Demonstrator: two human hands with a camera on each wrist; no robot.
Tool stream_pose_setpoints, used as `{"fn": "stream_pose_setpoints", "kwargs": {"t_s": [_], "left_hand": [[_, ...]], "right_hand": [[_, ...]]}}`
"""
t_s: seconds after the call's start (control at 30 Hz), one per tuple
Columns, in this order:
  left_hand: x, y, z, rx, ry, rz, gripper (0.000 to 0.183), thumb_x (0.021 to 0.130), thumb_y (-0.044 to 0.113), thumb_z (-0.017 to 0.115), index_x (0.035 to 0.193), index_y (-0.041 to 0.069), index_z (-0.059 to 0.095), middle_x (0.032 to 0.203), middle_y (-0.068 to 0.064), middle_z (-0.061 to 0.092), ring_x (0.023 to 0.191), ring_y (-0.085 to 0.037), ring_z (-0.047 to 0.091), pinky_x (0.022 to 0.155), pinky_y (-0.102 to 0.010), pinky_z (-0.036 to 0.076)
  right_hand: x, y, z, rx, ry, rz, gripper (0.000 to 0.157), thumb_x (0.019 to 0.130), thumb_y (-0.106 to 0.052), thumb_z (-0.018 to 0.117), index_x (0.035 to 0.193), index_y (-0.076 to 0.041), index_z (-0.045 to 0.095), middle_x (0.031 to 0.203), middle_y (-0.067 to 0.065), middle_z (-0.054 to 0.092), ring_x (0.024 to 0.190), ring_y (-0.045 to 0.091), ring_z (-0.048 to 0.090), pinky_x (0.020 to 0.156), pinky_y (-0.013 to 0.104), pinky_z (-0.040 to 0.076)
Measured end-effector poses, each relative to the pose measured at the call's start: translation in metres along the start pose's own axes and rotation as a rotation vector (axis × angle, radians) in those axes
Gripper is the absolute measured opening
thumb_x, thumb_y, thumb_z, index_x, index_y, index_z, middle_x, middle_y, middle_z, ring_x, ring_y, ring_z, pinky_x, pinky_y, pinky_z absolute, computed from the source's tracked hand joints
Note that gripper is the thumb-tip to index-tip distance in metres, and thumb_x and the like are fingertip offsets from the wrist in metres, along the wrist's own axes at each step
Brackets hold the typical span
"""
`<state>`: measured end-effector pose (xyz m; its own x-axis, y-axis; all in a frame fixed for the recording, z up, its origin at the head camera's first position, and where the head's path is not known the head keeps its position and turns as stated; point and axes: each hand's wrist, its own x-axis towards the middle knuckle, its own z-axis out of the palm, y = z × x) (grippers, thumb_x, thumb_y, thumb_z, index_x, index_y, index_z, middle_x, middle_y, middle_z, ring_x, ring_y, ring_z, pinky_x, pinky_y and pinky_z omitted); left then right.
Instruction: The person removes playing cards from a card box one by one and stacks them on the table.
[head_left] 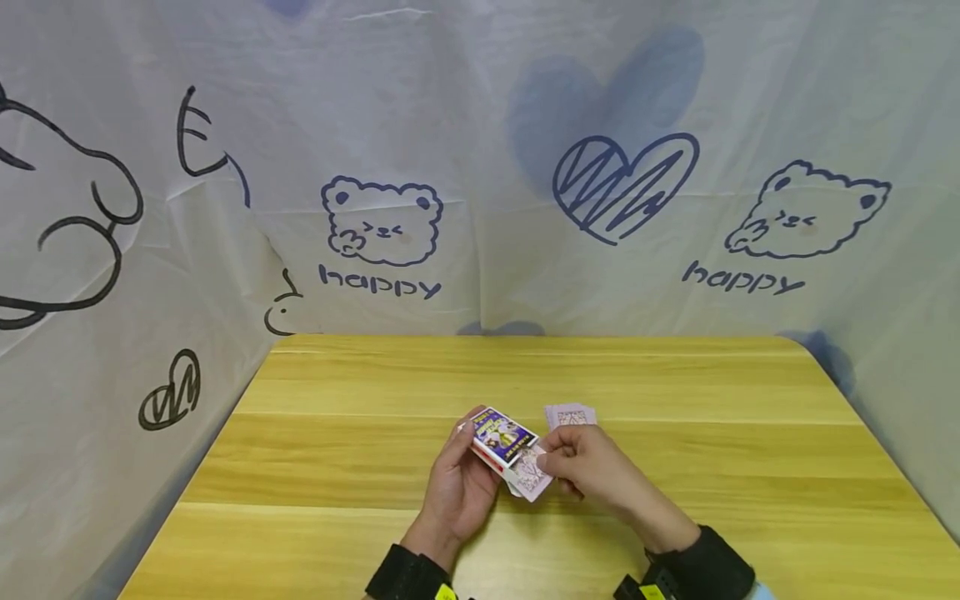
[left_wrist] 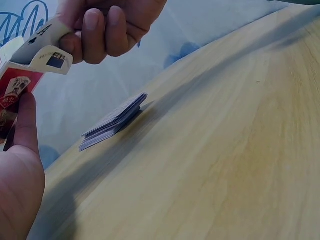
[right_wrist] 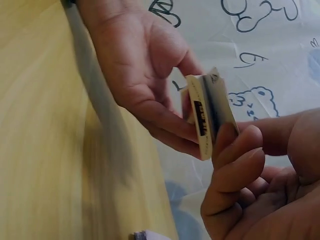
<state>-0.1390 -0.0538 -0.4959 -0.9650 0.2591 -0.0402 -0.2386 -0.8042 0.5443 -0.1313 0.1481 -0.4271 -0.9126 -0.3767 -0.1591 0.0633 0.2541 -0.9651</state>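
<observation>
Left hand (head_left: 462, 492): fingers gripping purple-fronted, red-sided cardboard box (head_left: 501, 435) above yellow wood-grain worktop (head_left: 337, 467). Right hand (head_left: 591, 467): fingers pinching pink-patterned paper playing cards (head_left: 529, 477), jutting from box toward five o'clock; count unclear. Pale rectangular card stack (head_left: 572, 414) beyond, between two and three o'clock.

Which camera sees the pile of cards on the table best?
The left wrist view: the pile of cards shows there unblocked, with its stacked edges. The head view shows its top, partly hidden by the right hand. The right wrist view catches only a corner, at the bottom.
</observation>
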Motion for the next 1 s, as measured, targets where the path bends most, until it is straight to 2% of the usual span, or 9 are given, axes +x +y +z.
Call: {"fn": "stream_pose_setpoints", "kwargs": {"t_s": [0.1, 0.37, 0.53, 1.0], "left_hand": [[-0.0002, 0.0008, -0.0002, -0.005, 0.009, 0.009, 0.045, 0.104, 0.030, 0.042, 0.144, 0.011, 0.032, 0.133, -0.006, 0.052, 0.121, -0.020, 0.053, 0.105, -0.030, 0.045], [-0.0002, 0.0014, 0.0002, -0.011, 0.021, -0.005, 0.047, 0.103, 0.033, 0.043, 0.143, 0.011, 0.033, 0.134, -0.007, 0.052, 0.124, -0.021, 0.051, 0.108, -0.030, 0.041], [-0.0009, 0.0013, 0.0014, -0.016, 0.025, -0.020, 0.046, 0.103, 0.035, 0.043, 0.142, 0.011, 0.034, 0.133, -0.007, 0.053, 0.122, -0.021, 0.053, 0.106, -0.030, 0.044], [-0.0006, 0.0017, 0.0010, -0.017, 0.024, -0.013, 0.049, 0.103, 0.038, 0.042, 0.142, 0.010, 0.033, 0.132, -0.006, 0.053, 0.122, -0.019, 0.052, 0.106, -0.029, 0.043]], "right_hand": [[0.0002, -0.0012, -0.0012, -0.001, -0.033, 0.012, 0.021, 0.086, -0.008, 0.067, 0.100, 0.006, 0.062, 0.067, 0.003, 0.057, 0.051, 0.011, 0.046, 0.041, 0.017, 0.037], [0.0014, 0.0004, 0.0003, -0.035, -0.059, 0.005, 0.016, 0.085, -0.010, 0.067, 0.092, 0.004, 0.062, 0.067, 0.002, 0.058, 0.049, 0.009, 0.044, 0.040, 0.016, 0.036], [-0.0003, 0.0012, 0.0013, -0.069, -0.055, -0.016, 0.015, 0.087, -0.012, 0.067, 0.087, 0.002, 0.062, 0.067, 0.002, 0.058, 0.049, 0.010, 0.044, 0.040, 0.017, 0.036], [-0.0005, -0.0012, -0.0006, -0.037, -0.036, -0.014, 0.020, 0.090, -0.015, 0.066, 0.083, 0.003, 0.061, 0.060, 0.005, 0.055, 0.046, 0.009, 0.043, 0.039, 0.017, 0.034]]}}
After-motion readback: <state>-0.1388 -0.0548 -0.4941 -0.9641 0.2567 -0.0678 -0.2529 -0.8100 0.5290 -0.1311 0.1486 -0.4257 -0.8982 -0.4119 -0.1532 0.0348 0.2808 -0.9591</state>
